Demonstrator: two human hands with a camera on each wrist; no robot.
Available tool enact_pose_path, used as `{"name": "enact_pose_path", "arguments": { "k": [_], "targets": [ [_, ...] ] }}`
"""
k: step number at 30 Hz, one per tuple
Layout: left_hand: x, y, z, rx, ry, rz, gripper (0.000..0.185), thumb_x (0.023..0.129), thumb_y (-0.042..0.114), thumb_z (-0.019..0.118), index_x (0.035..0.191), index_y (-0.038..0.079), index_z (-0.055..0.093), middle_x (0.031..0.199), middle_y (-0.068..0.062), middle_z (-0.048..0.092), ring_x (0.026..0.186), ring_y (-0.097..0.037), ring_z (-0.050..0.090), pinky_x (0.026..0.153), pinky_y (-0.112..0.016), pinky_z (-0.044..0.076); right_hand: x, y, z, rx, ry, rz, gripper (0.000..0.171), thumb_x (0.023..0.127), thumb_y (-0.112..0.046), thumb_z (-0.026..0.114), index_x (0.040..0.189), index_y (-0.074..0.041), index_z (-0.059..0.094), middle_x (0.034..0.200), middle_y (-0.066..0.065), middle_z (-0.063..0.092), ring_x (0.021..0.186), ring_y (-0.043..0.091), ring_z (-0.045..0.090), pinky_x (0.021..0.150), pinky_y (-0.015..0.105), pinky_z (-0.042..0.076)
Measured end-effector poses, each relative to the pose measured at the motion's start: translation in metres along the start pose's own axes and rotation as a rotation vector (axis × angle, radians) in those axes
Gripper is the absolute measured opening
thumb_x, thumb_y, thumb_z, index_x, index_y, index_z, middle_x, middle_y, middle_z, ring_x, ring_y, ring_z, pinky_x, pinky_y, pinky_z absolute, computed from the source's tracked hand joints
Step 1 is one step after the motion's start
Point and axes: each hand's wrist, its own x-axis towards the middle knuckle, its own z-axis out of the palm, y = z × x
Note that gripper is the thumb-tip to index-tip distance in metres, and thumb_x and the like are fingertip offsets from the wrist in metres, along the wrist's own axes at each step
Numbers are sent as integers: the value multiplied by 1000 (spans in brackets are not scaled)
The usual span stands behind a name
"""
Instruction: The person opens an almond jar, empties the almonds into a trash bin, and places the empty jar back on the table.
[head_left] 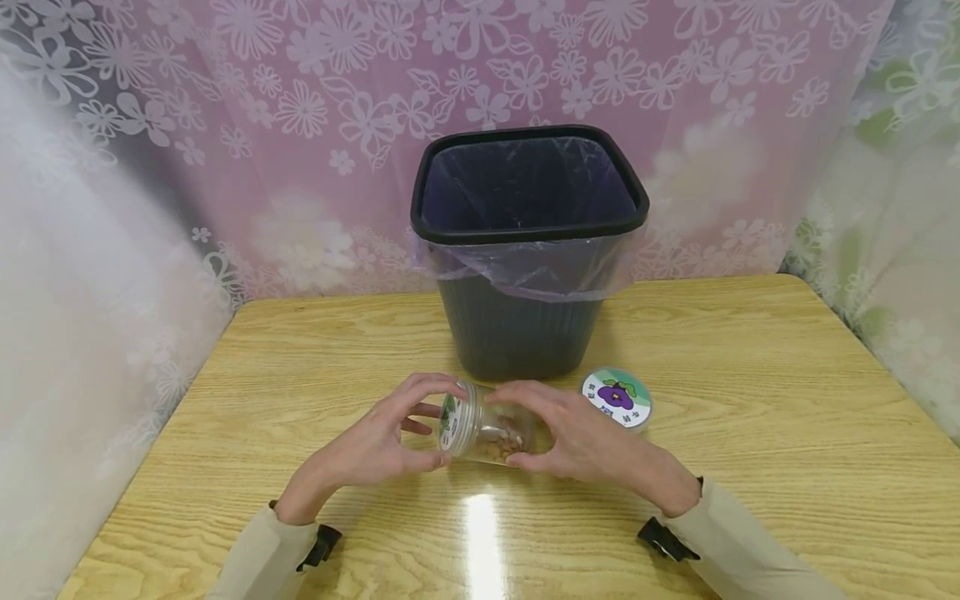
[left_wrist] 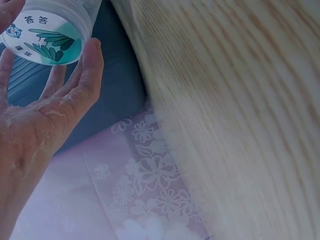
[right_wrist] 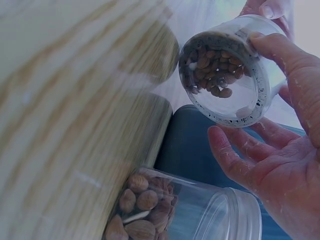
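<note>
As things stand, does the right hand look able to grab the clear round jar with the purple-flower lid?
Probably not yet: the right hand is holding the tipped clear jar with the green-leaf lid. Once freed, nothing visible seems to block the purple-flower jar.

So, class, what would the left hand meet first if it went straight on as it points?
Likely the leaf-labelled lid of the sideways jar, facing the left hand; exact depth is unclear.

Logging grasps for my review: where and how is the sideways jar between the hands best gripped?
Probably round the clear side wall of the jar, right hand coming from its base end at the right: the body is cylindrical and tipped sideways, its lid facing the left hand.
</note>
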Motion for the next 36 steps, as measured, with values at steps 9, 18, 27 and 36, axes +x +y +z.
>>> {"name": "enact_pose_path", "arguments": {
  "k": [9, 18, 27, 36],
  "targets": [
    [-1, 2, -2, -10, 4, -64, 73, 89, 21, 80, 149, 40, 43, 156, 0, 39, 124, -34, 63, 99, -47, 56, 2, -1, -1, 4, -8, 1, 68, 81, -27, 88, 141, -17, 57, 143, 2, 62, 130, 22, 62, 107, 42, 53],
    [0, 4, -2, -4, 18, -100, 69, 91, 30, 78, 149, 42, 42, 150, 0, 47, 109, -21, 70, 96, -43, 57, 2, 0, -1, 11, -15, 5, 67, 81, -26, 88, 141, -17, 57, 143, 1, 62, 130, 22, 62, 106, 43, 53],
    [1, 2, 0, -31, 26, -146, 69, 91, 31, 79, 149, 44, 43, 145, -9, 49, 97, -17, 73, 91, -33, 59, 1, 0, 0, 4, -12, 0, 66, 82, -26, 88, 140, -16, 58, 142, 1, 62, 130, 22, 62, 106, 43, 54],
    [2, 0, 2, -22, 40, -145, 68, 91, 31, 79, 148, 44, 44, 144, -4, 52, 114, -24, 68, 93, -38, 58, 0, 2, 1, -3, -7, -6, 67, 81, -27, 88, 140, -16, 58, 142, 1, 62, 129, 21, 62, 106, 42, 54]
  ]
}}
